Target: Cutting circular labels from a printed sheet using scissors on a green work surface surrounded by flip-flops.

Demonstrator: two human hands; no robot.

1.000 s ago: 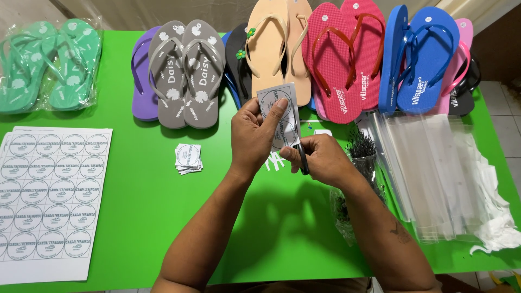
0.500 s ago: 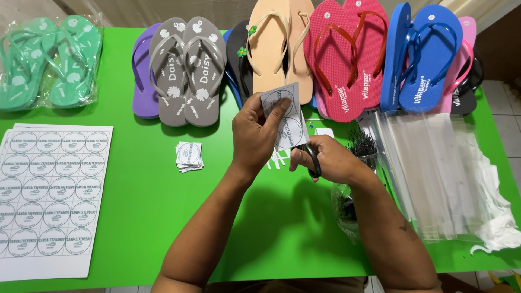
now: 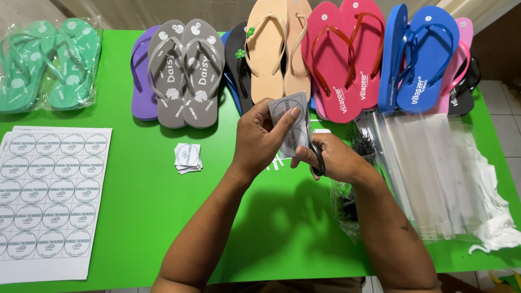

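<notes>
My left hand (image 3: 260, 138) holds a small strip of paper with round printed labels (image 3: 296, 111) upright above the middle of the green table (image 3: 135, 217). My right hand (image 3: 331, 157) grips black-handled scissors (image 3: 316, 160), whose blades reach up into the strip and are mostly hidden behind it. A small pile of cut label squares (image 3: 188, 158) lies on the table left of my left hand.
Sheets of round labels (image 3: 49, 201) lie at the left edge. Flip-flops line the far side: green bagged (image 3: 49, 62), grey (image 3: 184, 73), beige (image 3: 274, 51), red (image 3: 344, 57), blue (image 3: 418, 57). Clear plastic bags (image 3: 429, 168) and a bag of small black pieces (image 3: 347, 201) lie on the right.
Both hands have shifted slightly with the label strip between them; the scissors' hand has drawn a little lower and right. The rest lies as before.
</notes>
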